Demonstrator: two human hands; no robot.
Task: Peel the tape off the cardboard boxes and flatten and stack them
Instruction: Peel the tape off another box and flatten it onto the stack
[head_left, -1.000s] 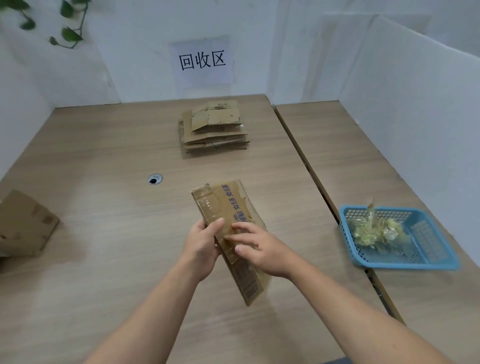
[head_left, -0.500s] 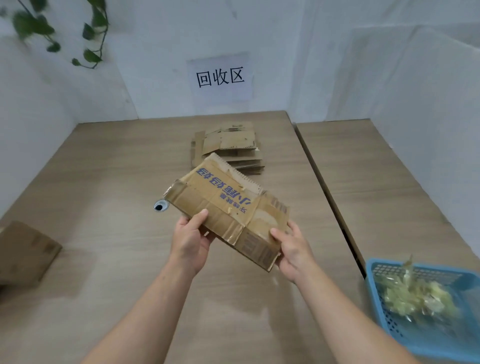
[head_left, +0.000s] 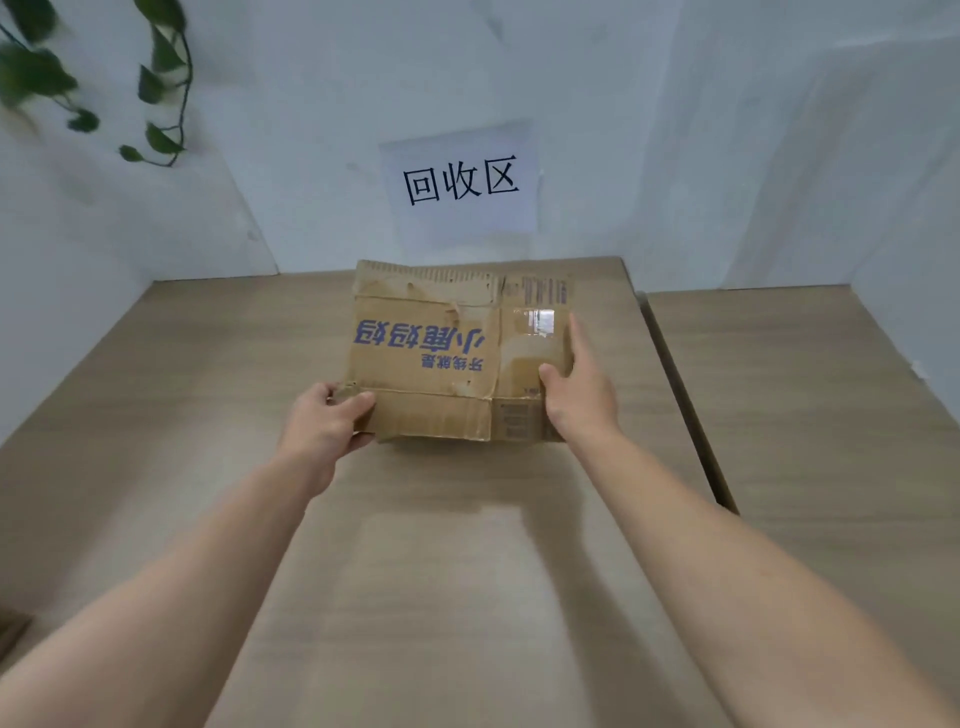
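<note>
As it lies below the wall sign (head_left: 462, 182), flattened box (head_left: 441, 353) spans left hand (head_left: 322, 421) to right hand (head_left: 576, 395), both pinching its edges.

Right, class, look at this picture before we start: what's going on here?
A person is holding a flattened brown cardboard box with blue print in both bare hands. The left hand grips its near left corner and the right hand holds its right edge. The box is at the far end of the light wooden table, below a white paper sign with black characters. A patch of shiny clear tape shows near the right hand. Whatever lies under the box is hidden.
</note>
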